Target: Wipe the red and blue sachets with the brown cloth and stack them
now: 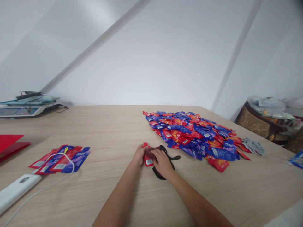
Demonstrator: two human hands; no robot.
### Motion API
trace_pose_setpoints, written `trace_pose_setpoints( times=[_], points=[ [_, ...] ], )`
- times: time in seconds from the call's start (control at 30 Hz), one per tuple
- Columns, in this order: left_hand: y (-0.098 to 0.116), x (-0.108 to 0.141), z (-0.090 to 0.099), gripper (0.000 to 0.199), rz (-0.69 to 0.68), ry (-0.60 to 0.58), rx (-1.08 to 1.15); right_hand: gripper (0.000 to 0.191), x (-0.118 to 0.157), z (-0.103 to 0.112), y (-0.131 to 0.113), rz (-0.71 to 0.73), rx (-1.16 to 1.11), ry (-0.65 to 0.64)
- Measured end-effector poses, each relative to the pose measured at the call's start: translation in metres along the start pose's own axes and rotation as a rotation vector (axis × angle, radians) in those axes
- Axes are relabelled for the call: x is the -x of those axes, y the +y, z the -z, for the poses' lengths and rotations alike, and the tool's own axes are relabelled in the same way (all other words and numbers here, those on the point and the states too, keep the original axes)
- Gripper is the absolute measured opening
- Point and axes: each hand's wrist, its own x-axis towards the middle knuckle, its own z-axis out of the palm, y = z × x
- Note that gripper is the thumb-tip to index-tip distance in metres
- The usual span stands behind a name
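Observation:
In the middle of the table, my left hand (139,155) is closed on the left edge of a small red packet (149,161) with a white barcode label. My right hand (163,162) reaches in from the right, its fingers bent around a dark reddish-brown piece (150,153) that lies across the packet. What kind of thing that piece is, I cannot make out. Beneath and beside the right hand is a black object with curved, loop-like parts (175,157), partly covered by the hand.
A big heap of red and blue packets (189,132) spreads at the right, with grey gloves (254,146) beside it. Several packets (59,160) lie at the left near a white device (20,190) with a cable. A scale (21,110) stands far left, near red sheets (11,146).

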Motion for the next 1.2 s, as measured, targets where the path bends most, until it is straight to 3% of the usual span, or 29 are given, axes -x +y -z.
trace_pose_setpoints(
  times=[0.17, 0.33, 0.53, 0.67, 0.8, 0.97, 1.07, 1.17, 1.2],
  points=[
    [-0.004, 0.007, -0.001, 0.018, 0.088, -0.063, 0.208, 0.058, -0.022, 0.008, -0.003, 0.038, -0.017, 0.047],
    [0.001, 0.002, 0.007, 0.016, 0.214, -0.116, 0.373, 0.065, -0.040, -0.013, -0.017, -0.023, 0.123, -0.148],
    [-0.001, -0.002, 0.014, 0.018, 0.288, -0.094, 0.406, 0.070, -0.024, -0.024, -0.017, -0.035, 0.077, -0.203],
    [-0.003, -0.003, 0.013, 0.019, 0.344, -0.079, 0.386, 0.070, 0.005, -0.013, -0.020, 0.071, -0.030, -0.242],
    [0.000, -0.002, 0.012, 0.021, 0.332, -0.083, 0.394, 0.060, 0.033, 0.011, -0.024, 0.089, -0.274, -0.371],
    [0.006, 0.001, 0.016, 0.023, 0.310, -0.141, 0.436, 0.047, 0.023, 0.048, -0.003, -0.008, -0.589, -0.526],
    [0.008, 0.003, 0.019, 0.025, 0.324, -0.200, 0.494, 0.061, -0.010, 0.051, 0.007, -0.078, -0.635, -0.354],
    [0.010, 0.005, 0.021, 0.034, 0.308, -0.271, 0.560, 0.067, -0.042, 0.030, 0.001, -0.125, -0.514, 0.004],
    [0.010, 0.005, 0.022, 0.039, 0.300, -0.290, 0.577, 0.065, -0.048, 0.019, -0.004, -0.134, -0.406, 0.050]
  ],
)
